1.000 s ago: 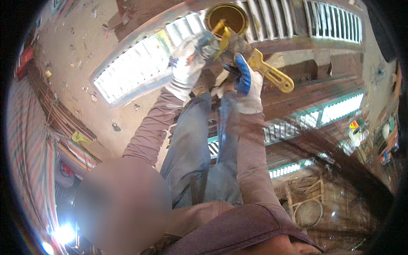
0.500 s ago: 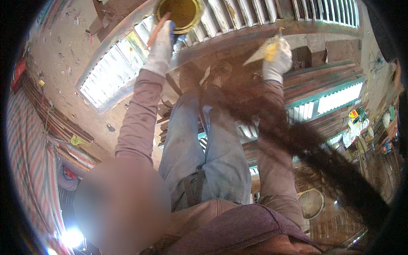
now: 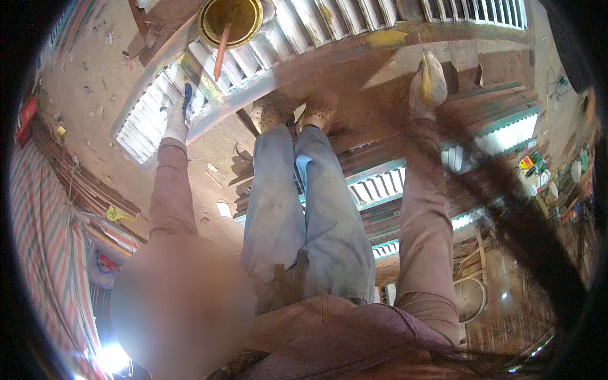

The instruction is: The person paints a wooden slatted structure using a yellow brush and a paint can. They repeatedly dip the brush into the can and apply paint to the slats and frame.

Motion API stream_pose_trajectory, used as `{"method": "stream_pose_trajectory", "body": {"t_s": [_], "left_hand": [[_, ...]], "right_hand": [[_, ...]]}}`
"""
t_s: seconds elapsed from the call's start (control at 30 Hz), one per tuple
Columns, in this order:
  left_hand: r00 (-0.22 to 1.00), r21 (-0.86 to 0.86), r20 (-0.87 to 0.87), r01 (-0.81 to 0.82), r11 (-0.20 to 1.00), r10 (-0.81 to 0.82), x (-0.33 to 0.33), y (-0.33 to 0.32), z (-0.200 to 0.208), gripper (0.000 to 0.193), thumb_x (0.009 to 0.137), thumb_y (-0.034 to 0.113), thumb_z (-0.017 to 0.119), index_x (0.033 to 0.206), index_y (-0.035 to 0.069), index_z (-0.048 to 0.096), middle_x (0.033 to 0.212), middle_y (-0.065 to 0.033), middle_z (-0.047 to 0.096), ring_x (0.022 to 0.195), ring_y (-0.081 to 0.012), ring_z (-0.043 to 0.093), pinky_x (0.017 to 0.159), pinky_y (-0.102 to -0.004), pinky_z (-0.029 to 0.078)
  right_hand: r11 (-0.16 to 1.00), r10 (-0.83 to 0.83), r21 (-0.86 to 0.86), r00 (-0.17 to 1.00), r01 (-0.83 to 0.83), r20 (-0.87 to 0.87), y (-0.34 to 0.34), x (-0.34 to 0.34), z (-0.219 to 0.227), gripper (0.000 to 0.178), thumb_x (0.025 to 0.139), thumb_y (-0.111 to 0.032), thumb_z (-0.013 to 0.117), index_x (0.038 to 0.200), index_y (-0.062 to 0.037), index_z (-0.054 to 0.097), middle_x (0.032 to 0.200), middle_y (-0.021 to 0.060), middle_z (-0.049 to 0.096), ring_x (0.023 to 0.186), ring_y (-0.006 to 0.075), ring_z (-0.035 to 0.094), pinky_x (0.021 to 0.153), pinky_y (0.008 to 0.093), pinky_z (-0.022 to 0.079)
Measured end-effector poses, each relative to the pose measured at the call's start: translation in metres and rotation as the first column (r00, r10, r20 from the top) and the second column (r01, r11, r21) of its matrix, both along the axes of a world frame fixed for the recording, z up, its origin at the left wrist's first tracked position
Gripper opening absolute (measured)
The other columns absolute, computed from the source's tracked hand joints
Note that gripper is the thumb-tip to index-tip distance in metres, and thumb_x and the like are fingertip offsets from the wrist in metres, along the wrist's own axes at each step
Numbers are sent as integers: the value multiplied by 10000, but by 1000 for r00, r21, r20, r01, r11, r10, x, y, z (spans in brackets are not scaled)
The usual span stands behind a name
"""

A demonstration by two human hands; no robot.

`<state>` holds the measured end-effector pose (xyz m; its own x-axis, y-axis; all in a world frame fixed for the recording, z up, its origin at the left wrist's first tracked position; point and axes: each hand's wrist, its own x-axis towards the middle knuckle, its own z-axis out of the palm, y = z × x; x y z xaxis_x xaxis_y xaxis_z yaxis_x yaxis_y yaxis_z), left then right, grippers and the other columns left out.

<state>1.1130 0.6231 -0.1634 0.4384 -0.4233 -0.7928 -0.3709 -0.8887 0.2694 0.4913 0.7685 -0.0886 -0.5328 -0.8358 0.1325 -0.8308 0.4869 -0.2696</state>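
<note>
My left hand, in a pale glove, is over the white slats at the left end of a curved slatted panel. It is closed on a narrow dark blue thing whose kind I cannot tell. To its upper right, a round tin of yellow-brown stuff rests on the slats, with an orange-brown stick leaning out over its rim. My gloved right hand is below the panel's wooden rail, closed around a thin yellow-smeared tool. A yellow smear marks the rail nearby.
More slatted panels with green edges lie stacked beside my legs. Bottles and cans stand at the right. A striped sheet hangs at the left, by long timber strips. A dark blurred shape crosses the right side.
My left hand has moved left and down, away from the tin, with the blue thing. My right hand has shifted slightly right and down. The yellow smear now shows on the rail.
</note>
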Motion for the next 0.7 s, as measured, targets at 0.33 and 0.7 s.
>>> {"method": "stream_pose_trajectory", "body": {"t_s": [0.33,0.7], "left_hand": [[580,-152,135,813,562,-803,100,-1,-71,320,942,312,521,1180,112,597,904,-232,661,875,-436,625,737,-476,479],[834,-256,-319,381,888,-450,50,0,-58,353,919,467,593,1001,131,660,794,9,592,674,-153,522,587,-312,414]], "right_hand": [[983,71,167,996,-80,61,-24,104,-29,297,862,-152,593,1134,-257,648,1152,-28,658,997,178,648,798,308,543],[963,186,188,980,-195,65,-7,215,-16,399,769,-174,620,1167,-168,626,1151,29,624,1019,257,604,839,383,509]]}}
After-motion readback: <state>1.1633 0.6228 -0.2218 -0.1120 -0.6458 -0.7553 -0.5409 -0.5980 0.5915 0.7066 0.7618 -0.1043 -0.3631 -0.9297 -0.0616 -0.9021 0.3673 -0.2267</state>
